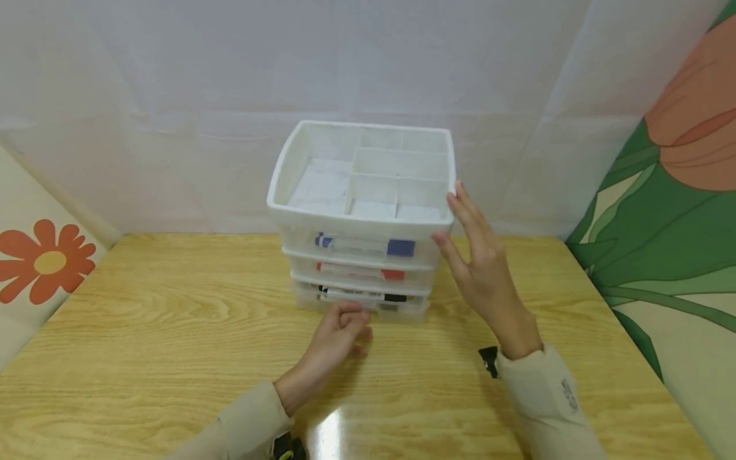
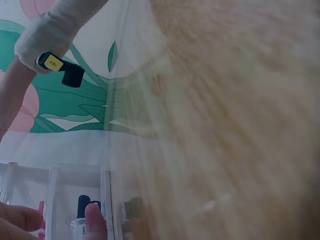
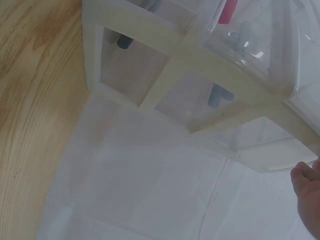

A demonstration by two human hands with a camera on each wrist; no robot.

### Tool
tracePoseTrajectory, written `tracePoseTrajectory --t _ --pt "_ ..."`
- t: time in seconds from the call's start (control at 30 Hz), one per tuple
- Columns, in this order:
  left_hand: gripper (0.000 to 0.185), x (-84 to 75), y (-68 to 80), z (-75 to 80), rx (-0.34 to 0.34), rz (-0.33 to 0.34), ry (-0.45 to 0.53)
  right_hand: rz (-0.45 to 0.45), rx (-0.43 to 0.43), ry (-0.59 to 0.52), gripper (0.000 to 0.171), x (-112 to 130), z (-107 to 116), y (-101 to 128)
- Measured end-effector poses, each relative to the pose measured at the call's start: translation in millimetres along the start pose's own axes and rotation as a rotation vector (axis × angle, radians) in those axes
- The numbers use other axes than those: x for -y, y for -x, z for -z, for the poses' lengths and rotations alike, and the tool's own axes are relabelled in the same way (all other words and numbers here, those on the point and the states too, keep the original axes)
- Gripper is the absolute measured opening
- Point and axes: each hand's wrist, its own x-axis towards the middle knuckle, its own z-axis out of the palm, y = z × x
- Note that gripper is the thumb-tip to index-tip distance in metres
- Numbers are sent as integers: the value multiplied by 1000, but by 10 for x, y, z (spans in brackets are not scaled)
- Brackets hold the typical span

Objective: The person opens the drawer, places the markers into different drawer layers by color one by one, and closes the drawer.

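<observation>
Head view: a clear drawer unit [image 1: 361, 223] stands at the back of the wooden table [image 1: 144, 332], with a divided white tray [image 1: 365, 169] on top. The blue, red and black markers lie one in each drawer. The left hand [image 1: 339, 335] reaches low, its fingers loosely curled at the bottom drawer [image 1: 359, 303], holding nothing that I can see. The right hand [image 1: 480, 262] stands beside the unit's right wall, fingers straight and slightly apart, fingertips at the tray's corner.

Left wrist view: blurred; a fingertip [image 2: 95, 220] rests against the clear drawer front, a dark marker cap behind it. A firm grip is not shown.

Right wrist view: only a fingertip [image 3: 306, 182] shows, near the unit's top corner.

Judged risk: the light unit may slide or tip forward if the drawer is pulled while the right hand is not pressing it steady; a loose fingertip hold could also slip off.
</observation>
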Motion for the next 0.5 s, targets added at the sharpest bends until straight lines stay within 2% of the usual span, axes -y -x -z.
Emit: tracePoseTrajectory --t 0.17,0.5 --pt "39 -15 -46 -2 26 -27 -17 -4 6 -1 58 6 3 -11" --pt "42 -23 -102 -11 18 -46 -39 -1 3 10 58 6 6 2"
